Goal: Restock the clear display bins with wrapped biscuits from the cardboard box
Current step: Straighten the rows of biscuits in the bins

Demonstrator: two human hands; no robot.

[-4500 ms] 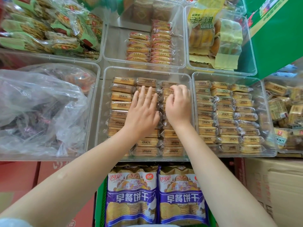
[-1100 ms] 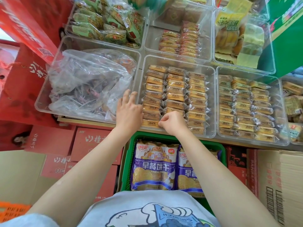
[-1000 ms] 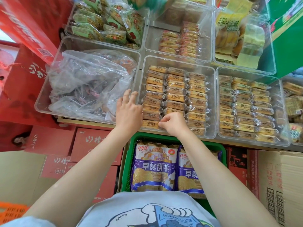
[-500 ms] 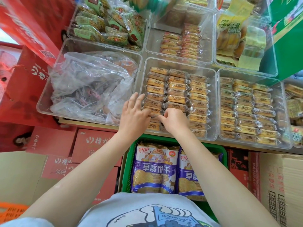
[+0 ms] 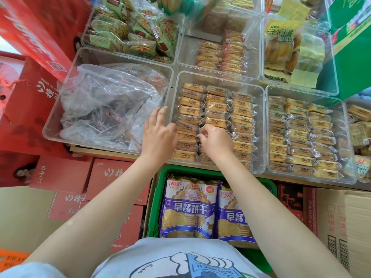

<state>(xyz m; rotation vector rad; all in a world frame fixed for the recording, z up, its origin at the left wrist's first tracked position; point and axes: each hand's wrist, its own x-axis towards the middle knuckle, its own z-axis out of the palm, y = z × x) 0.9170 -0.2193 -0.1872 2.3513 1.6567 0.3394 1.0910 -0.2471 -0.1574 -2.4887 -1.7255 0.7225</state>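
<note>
My left hand point(image 5: 159, 135) lies at the near left corner of the middle clear bin point(image 5: 261, 125), fingers straight and loose, reaching up over the bin's left wall, the palm side against the left row of wrapped biscuits point(image 5: 241, 113) and holding nothing. My right hand point(image 5: 217, 144) is bent down into the middle row, fingertips curled together on a packet near the front; I judge that it pinches one to tuck it square, though my knuckles hide the actual contact. This bin looks all but done: three rows run from its far wall to its near wall with hardly a gap. The neighbouring bin point(image 5: 345, 157) on my right is likewise packed with three rows. The upper bin point(image 5: 255, 63) behind holds only two short rows of orange-wrapped packets with bare floor around them, so that one appears to need stock yet, if its kind is in the carton. The cardboard box point(image 5: 345, 227) stands low at my right, just beside the green basket point(image 5: 158, 197) of purple biscuit bags point(image 5: 190, 209); its inside is out of sight, so I cannot tell what remains in it.
</note>
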